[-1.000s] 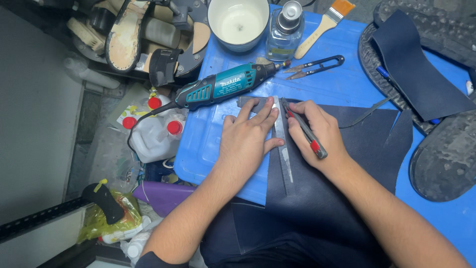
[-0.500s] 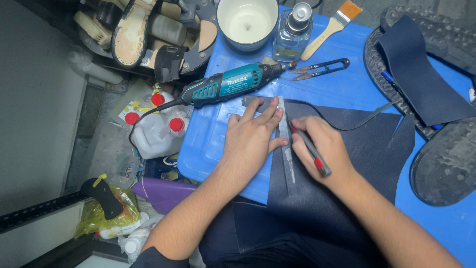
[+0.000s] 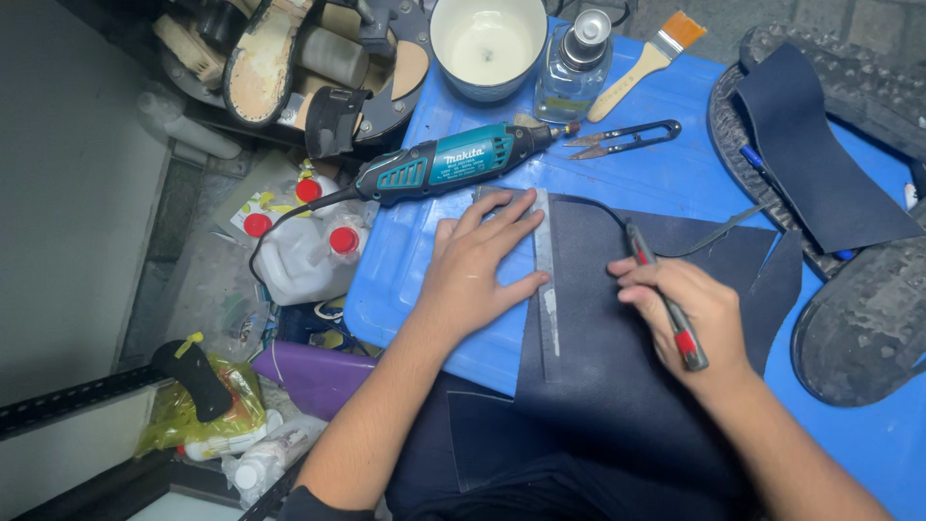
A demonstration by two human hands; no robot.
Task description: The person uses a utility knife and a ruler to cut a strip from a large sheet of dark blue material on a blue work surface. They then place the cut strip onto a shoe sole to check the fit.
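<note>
Dark blue sheet (image 3: 617, 357): big, flat, soft-looking, with a plain matte top. Lies on the blue table (image 3: 675, 183), near edge hanging toward the lap. Straight cut along its left side, uneven points on its right side. A thin strip (image 3: 714, 236) curls away from its top right part.

Metal ruler (image 3: 547, 280): long, thin, grey, a bit scratched. Lies along the left edge of the sheet, pointing away from the body.

Left hand (image 3: 482, 275): flat, fingers spread wide, pressing down on the ruler and the table beside it. Grips nothing.

Right hand (image 3: 699, 314): fingers curled tight around a thin cutting tool (image 3: 666, 304), dark with a red band near the back end. Tip of the tool rests on the sheet, near the top, well to the right of the ruler.

Farther back on the table:
- a teal and black power tool (image 3: 453, 164), lying just past the ruler, its cord dropping off the left edge
- small black snips (image 3: 627, 140)
- a white bowl (image 3: 487, 43)
- a clear glass bottle (image 3: 574, 63)
- a wooden brush (image 3: 641, 63) with orange bristles

On the right: another dark blue piece (image 3: 820, 164) lying over black rubber soles (image 3: 868, 318).

Down on the floor to the left: a white jug (image 3: 304, 260) with red caps.
</note>
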